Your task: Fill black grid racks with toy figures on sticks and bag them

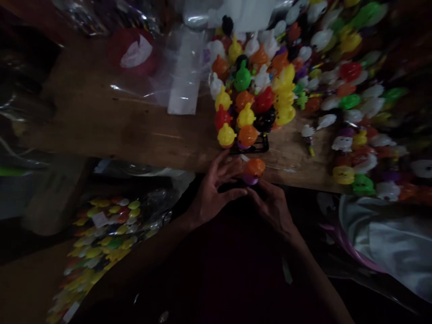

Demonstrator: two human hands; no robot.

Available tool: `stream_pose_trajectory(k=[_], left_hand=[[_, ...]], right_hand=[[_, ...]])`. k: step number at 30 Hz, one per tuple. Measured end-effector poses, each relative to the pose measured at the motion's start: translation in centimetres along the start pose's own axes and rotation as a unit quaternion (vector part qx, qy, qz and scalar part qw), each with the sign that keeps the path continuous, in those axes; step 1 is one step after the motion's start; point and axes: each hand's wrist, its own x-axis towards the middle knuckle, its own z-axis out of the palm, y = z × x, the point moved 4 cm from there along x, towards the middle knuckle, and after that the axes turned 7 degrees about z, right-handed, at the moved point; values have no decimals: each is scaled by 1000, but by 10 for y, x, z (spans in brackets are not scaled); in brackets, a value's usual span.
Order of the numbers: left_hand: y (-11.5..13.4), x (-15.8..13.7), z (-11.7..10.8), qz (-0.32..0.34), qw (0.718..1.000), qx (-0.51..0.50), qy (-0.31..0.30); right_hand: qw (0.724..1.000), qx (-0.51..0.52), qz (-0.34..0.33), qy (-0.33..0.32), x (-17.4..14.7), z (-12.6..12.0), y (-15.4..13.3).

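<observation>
While the right hand (275, 204) holds an orange toy (254, 168), a label (99, 219) blurs.

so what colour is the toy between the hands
The toy is orange above, purple below; head view.

left hand (216, 189) loosely splayed, right hand (273, 204) curled, forearms (313, 265) convergent

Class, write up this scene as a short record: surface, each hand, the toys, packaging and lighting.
Surface: brown wooden table
Left hand: fingers spread, near the toy
Right hand: fingers by the purple lower part of an orange-and-purple glossy toy; grip partly hidden
Ahead: multicoloured glossy toys clustered at a black frame
Right: loose heap of multicoloured toys
Packaging: clear plastic bag with white strip, left of the cluster
Lighting: dim
</observation>
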Motion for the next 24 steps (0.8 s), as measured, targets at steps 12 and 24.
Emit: stream_pose_trajectory(k=[12,24], left_hand=[[102,15,9,374,826,422,-9],[88,89,30,318,755,563,-108]], right_hand=[[979,153,114,69,27,-31,12],[982,-29,-53,181,66,-31,22]])
